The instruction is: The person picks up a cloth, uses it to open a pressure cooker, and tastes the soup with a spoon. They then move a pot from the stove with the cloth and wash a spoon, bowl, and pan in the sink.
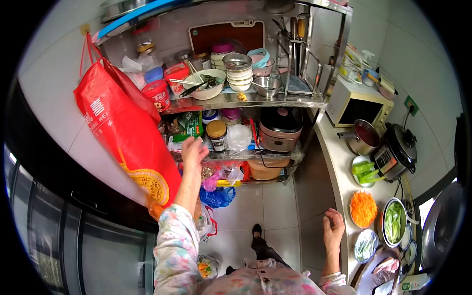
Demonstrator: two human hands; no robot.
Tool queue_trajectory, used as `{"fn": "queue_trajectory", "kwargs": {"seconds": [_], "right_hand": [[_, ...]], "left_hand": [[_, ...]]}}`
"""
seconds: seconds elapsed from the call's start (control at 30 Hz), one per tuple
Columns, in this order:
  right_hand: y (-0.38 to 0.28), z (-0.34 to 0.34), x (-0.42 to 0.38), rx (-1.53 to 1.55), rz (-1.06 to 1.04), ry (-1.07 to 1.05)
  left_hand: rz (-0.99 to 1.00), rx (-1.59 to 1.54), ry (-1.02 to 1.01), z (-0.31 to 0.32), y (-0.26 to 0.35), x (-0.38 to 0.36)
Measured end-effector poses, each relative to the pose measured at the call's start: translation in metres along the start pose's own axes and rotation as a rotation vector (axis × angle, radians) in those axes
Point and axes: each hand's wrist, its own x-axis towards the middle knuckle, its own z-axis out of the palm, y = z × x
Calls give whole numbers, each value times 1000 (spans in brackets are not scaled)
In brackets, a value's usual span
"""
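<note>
My left hand [193,151] reaches forward to the middle shelf with its fingers parted and nothing visible in them. Just right of it stands a dark jar with a gold lid [217,129]. Behind the fingers is a green packet [193,124], and a clear plastic bag or wrap [239,137] lies beyond the jar. My right hand [334,225] is held by the counter's edge, loosely curved, thumb apart from the fingers, holding nothing. The plate of shredded carrot [363,209] is the food nearest to it.
A red bag [129,125] hangs at the left. The rice cooker [280,129] shares the middle shelf; bowls [239,73] are stacked above. On the counter are a saucepan [365,137], a black electric cooker [396,152] and a pot of green slices [394,222]. Bags [217,196] lie below.
</note>
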Motion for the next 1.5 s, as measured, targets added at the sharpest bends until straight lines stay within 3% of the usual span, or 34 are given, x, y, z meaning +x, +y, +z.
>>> {"fn": "queue_trajectory", "kwargs": {"seconds": [0.13, 0.23, 0.37, 0.4, 0.57, 0.6, 0.67, 0.73, 0.87, 1.0, 1.1, 1.13, 1.23, 1.37, 1.5], "right_hand": [[1, 48, 66, 40, -76, 16], [-8, 91, 116, 154, 45, -39], [-20, 154, 172, 144, -194, -105], [-32, 167, 186, 156, -207, -176], [-106, 211, 250, 287, -344, -354], [-122, 219, 262, 330, -338, -379], [-145, 241, 286, 291, -522, -325], [-165, 256, 296, 287, -618, -312], [-202, 280, 305, 325, -682, -342], [-215, 301, 308, 352, -611, -399], [-216, 311, 313, 330, -618, -379], [-216, 313, 316, 320, -628, -370], [-217, 319, 320, 308, -637, -355], [-217, 327, 327, 320, -592, -356], [-215, 336, 330, 322, -595, -355]], "left_hand": [[157, -53, 87, 28, 29, 89], [172, -31, 83, 50, 56, 139], [158, 54, 8, 58, 65, 202], [218, 14, 50, 60, 62, 207], [321, 322, -148, 80, 62, 171], [271, 365, -192, 86, 62, 166], [203, 484, -247, 89, 65, 173], [170, 626, -269, 90, 72, 191], [756, 950, -205, 91, 73, 265], [764, 1333, -260, 113, 74, 308], [776, 1488, -576, 127, 75, 324], [632, 1561, -634, 132, 74, 328], [598, 1683, -726, 138, 83, 328], [591, 1746, -744, 127, 95, 325], [820, 1673, -701, 112, 91, 334]]}}
